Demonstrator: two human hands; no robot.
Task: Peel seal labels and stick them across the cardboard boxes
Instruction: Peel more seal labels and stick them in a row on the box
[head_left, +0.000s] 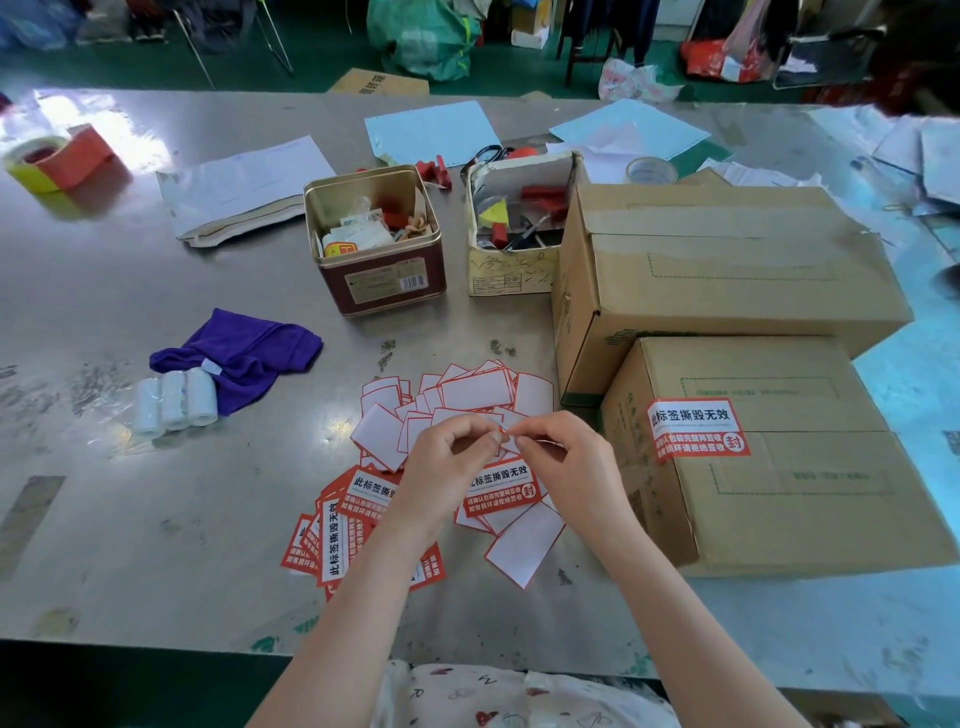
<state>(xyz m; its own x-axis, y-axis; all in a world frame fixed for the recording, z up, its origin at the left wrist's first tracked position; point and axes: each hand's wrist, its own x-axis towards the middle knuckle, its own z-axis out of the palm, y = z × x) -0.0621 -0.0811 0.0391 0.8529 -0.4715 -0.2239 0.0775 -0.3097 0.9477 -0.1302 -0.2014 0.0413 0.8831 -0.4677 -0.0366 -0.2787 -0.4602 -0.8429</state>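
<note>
One seal label (696, 430) already on near box (810, 499); far box (727, 260) bare. My left hand (447, 462) & right hand (561, 457) both pinch next label (501, 486), peeling.

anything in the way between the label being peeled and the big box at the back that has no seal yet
Yes: the nearer brown cardboard box, already sealed, sits between the red-and-white seal label in both hands and the unsealed rear cardboard box. Lifting over it looks workable.
</note>
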